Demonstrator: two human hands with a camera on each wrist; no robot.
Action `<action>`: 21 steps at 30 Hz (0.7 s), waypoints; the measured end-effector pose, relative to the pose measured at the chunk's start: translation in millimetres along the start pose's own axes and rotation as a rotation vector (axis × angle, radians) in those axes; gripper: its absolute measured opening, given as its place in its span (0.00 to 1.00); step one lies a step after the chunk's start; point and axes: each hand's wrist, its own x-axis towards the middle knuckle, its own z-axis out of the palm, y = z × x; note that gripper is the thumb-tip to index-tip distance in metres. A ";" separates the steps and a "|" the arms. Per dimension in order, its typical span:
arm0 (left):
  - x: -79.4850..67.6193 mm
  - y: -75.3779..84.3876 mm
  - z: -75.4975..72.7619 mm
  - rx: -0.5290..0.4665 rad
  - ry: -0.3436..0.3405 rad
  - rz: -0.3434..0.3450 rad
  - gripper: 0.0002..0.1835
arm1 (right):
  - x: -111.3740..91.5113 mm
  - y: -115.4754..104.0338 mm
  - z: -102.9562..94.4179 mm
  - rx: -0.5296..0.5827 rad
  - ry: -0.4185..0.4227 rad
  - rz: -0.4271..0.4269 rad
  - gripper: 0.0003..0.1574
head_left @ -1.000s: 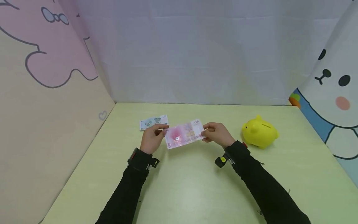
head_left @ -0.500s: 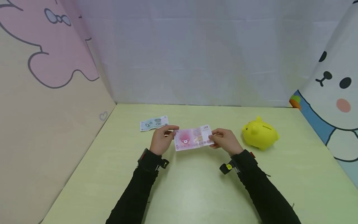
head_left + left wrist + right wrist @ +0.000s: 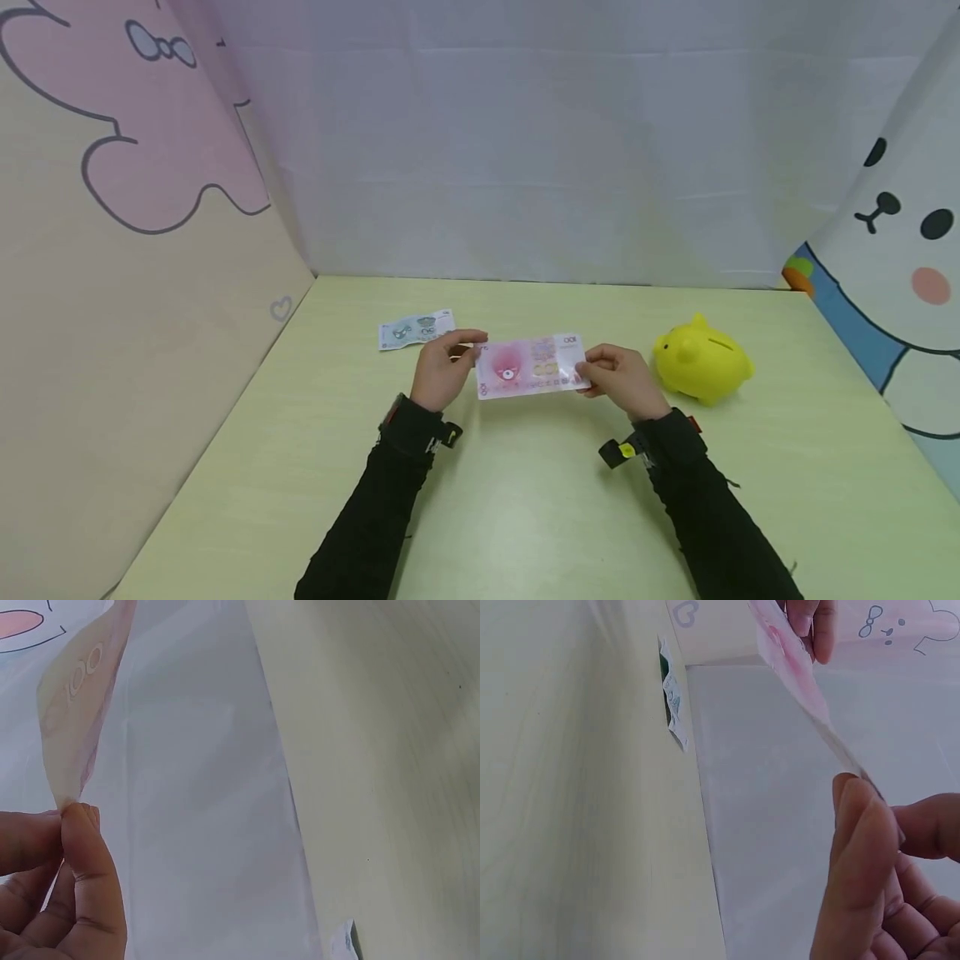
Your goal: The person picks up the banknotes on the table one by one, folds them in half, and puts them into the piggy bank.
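A pink banknote [image 3: 531, 367] with a red bear face and the number 100 is stretched flat between both hands, above the table. My left hand [image 3: 444, 367] pinches its left end between thumb and fingers. At the other end, my right hand [image 3: 624, 379] pinches the short edge the same way. In the left wrist view the banknote [image 3: 79, 705] rises from the pinching thumb and finger. The right wrist view shows the banknote [image 3: 799, 671] nearly edge-on, with the left hand's fingers at its far end.
A pale blue-green banknote [image 3: 415, 330] lies slightly crumpled on the table [image 3: 517, 508], behind the left hand. To the right of the right hand stands a yellow piggy bank [image 3: 701, 360] with a slot on top. A white curtain [image 3: 525, 150] hangs along the table's back edge.
Both hands have moved right with the pink banknote between them, and the note has levelled out a little. The piggy bank and the blue-green banknote have stayed in place.
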 end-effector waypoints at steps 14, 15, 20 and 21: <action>-0.5 1.9 3.1 -0.169 -0.045 -0.159 0.19 | -6.3 -1.6 -0.1 0.080 0.102 -0.040 0.13; -0.7 2.1 3.4 -0.178 -0.049 -0.161 0.18 | -6.7 -2.2 -0.1 0.086 0.107 -0.038 0.13; -2.0 5.0 3.3 -0.214 -0.056 -0.139 0.15 | -7.1 -3.3 1.0 0.116 0.116 -0.040 0.13; -2.2 5.7 2.9 -0.218 -0.058 -0.136 0.15 | -7.1 -3.5 1.2 0.120 0.117 -0.042 0.13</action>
